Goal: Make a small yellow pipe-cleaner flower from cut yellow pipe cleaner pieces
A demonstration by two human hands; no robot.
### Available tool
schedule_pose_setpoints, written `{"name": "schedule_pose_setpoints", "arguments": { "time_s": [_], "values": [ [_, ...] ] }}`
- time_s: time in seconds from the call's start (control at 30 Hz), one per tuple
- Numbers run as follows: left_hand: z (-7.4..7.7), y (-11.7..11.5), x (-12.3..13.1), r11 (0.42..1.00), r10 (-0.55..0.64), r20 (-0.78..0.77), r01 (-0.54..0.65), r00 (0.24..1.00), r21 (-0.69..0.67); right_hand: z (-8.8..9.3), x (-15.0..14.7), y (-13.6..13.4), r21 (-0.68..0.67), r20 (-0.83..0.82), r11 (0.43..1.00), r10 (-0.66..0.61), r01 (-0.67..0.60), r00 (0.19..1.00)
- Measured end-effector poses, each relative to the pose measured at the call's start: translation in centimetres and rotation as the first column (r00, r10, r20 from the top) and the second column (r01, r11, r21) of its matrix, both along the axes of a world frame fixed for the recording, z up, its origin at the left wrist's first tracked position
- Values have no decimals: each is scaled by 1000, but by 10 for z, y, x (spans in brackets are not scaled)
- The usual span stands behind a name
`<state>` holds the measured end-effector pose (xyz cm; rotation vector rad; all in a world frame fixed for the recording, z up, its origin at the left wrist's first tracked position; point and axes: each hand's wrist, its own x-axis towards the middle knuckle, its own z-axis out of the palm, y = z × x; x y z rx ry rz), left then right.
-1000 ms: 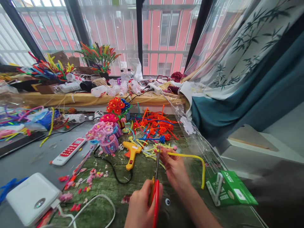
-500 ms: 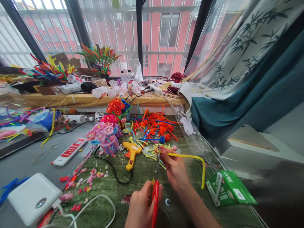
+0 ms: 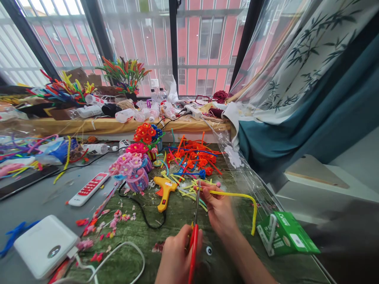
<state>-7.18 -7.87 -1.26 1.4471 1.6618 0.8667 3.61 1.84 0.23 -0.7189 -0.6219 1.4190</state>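
Note:
At the lower middle, my left hand [image 3: 177, 254] is closed round the handles of a pair of red-handled scissors [image 3: 194, 248]. The blades point away from me and look nearly together. My right hand [image 3: 218, 207] pinches a yellow pipe cleaner [image 3: 233, 194] near one end, beside the blade tips. Its long free part runs right and bends down. Whether the blades touch the pipe cleaner, I cannot tell. Just beyond my fingertips lie short pale-yellow pipe cleaner pieces [image 3: 189, 193]. A yellow glue gun [image 3: 166, 192] rests to their left.
Pipe cleaner flowers in small pots [image 3: 137, 179] stand left of centre, with orange pipe cleaner flowers [image 3: 201, 152] behind my hands. A green packet [image 3: 288, 234] lies at right. A white power bank [image 3: 45, 246] with a cable and a red-and-white remote [image 3: 89, 189] are on the left.
Both hands, the scissors and the yellow pipe cleaner stay almost in place. Things on the left side appear slightly further right, as the view has shifted a little.

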Motion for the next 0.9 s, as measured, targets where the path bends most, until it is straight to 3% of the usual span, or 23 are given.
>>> {"name": "schedule_pose_setpoints", "arguments": {
  "time_s": [0.27, 0.7, 0.9],
  "values": [
    [-3, 0, -1, 999, -22, -51, 24, 998, 44, 2, 0, 0, -2, -11, 1000, -10, 10, 1000],
    [3, -1, -6, 993, -113, -112, 109, 987, -38, 4, 2, -1, 33, -52, 999, 8, -7, 999],
    [1, -2, -2, 995, -99, -50, 99, 994, -6, 7, 0, -3, 50, -58, 999, 15, -12, 998]
  ]
}}
